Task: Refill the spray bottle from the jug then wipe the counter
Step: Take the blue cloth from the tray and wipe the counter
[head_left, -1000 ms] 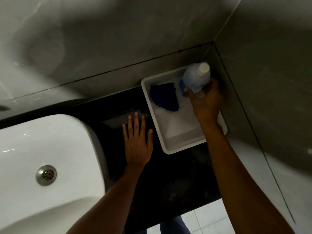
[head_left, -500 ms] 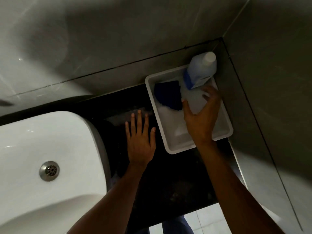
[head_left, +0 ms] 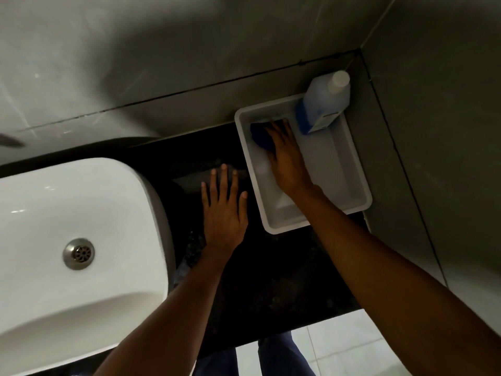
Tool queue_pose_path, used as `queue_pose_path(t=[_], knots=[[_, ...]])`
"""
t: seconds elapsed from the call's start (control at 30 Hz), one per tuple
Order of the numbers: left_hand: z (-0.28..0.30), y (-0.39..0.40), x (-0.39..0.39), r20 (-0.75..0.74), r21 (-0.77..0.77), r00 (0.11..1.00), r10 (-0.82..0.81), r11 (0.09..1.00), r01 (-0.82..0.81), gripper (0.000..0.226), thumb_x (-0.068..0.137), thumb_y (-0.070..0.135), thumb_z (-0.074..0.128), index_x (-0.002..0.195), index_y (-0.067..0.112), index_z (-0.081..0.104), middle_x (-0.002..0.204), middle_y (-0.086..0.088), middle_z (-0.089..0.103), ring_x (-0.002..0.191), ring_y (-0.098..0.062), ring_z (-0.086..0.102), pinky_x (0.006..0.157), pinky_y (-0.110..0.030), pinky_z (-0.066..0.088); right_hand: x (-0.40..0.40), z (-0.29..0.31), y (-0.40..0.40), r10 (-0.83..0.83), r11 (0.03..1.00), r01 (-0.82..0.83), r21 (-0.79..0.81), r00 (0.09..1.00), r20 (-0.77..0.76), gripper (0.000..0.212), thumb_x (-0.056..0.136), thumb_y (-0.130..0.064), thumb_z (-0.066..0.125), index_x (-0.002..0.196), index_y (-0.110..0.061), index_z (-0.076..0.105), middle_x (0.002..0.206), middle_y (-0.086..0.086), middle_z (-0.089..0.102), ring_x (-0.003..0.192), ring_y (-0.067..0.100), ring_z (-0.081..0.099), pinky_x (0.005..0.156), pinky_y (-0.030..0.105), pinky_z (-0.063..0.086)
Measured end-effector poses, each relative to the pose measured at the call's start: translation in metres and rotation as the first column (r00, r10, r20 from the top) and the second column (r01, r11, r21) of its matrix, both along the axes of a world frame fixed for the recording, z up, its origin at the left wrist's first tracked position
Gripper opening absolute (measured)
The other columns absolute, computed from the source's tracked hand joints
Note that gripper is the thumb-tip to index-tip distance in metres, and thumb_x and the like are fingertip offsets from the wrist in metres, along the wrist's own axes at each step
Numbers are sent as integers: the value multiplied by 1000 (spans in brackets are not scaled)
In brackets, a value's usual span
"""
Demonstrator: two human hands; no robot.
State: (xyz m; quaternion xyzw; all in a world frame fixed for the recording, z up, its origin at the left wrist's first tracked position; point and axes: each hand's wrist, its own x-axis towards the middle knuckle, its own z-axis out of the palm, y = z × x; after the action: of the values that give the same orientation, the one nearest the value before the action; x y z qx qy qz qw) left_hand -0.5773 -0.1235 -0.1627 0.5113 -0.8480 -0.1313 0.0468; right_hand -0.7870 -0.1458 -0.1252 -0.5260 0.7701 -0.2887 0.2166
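We place the right hand [head_left: 287, 161] on the blue cloth [head_left: 260, 137] at the tray's [head_left: 360, 185] far-left corner, fingers spread, not yet closed. Expect it soft and light; pinch a fold. The left hand [head_left: 223, 210] lies flat, open, left of the tray. The jug [head_left: 324, 104] stands at its far-right corner, near the reach.

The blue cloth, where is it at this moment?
In the head view, the blue cloth lies in the far left corner of the white tray, under the right hand's fingers, left of the bottle.
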Motion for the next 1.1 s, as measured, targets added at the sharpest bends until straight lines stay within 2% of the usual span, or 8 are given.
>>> queue_pose_path(t=[0.2,0.43,0.53,0.67,0.73,0.83,0.97,1.1], knots=[[21,23,24,-149,126,988,29,992,-11,59,113,45,23,167,23,19,178,-1,7,166,-20,-1,135,-51,6,21,48,39,-184,978,203,-39,942,280,48,110,-15,51,156,-8,40,155,10,51,142,21,50,121,37,41],[37,113,88,-183,199,982,38,980,0,59,112,41,24,167,19,20,178,-2,9,166,-23,5,132,-53,19,101,76,135,-17,989,60,-139,958,286,61,105,-12,59,160,-19,36,170,-2,33,159,15,29,130,33,27],[40,156,120,-184,203,983,-17,978,54,58,112,37,29,165,14,26,177,-5,15,165,-25,11,130,-53,24,149,76,183,48,995,-18,-97,947,318,63,108,-18,56,161,-39,30,170,-23,24,161,9,20,128,19,19],[40,193,179,-168,234,982,80,971,-39,59,112,38,31,165,14,24,176,-4,16,165,-22,15,130,-50,27,211,46,243,11,998,-26,50,959,283,75,106,-16,58,156,-59,22,162,-47,9,156,-12,11,122,5,14],[37,206,216,-173,221,980,94,974,-54,60,112,40,30,167,17,20,177,-1,14,165,-20,15,133,-46,22,236,22,268,9,991,-34,132,983,184,82,102,-8,63,161,-46,22,168,-37,6,159,-6,4,129,20,19],[29,213,267,-178,217,981,74,976,-34,61,112,42,28,167,19,17,178,1,11,165,-20,12,134,-44,15,271,-7,288,70,977,-41,212,989,-133,86,99,-18,66,167,-22,14,177,-2,1,164,28,-5,130,57,20],[18,217,314,-91,202,994,67,978,-48,62,112,45,21,167,16,19,178,-2,9,166,-23,9,134,-48,16,298,-14,263,8,977,32,209,982,-188,77,105,-48,42,168,-24,4,177,1,-4,163,32,-11,131,55,11],[14,218,337,-98,200,990,100,977,-79,62,112,44,20,168,17,14,178,-1,4,166,-23,5,133,-49,13,313,-17,231,116,982,-80,173,970,-215,78,104,-49,47,168,-23,11,177,2,1,164,32,-8,131,57,13]])
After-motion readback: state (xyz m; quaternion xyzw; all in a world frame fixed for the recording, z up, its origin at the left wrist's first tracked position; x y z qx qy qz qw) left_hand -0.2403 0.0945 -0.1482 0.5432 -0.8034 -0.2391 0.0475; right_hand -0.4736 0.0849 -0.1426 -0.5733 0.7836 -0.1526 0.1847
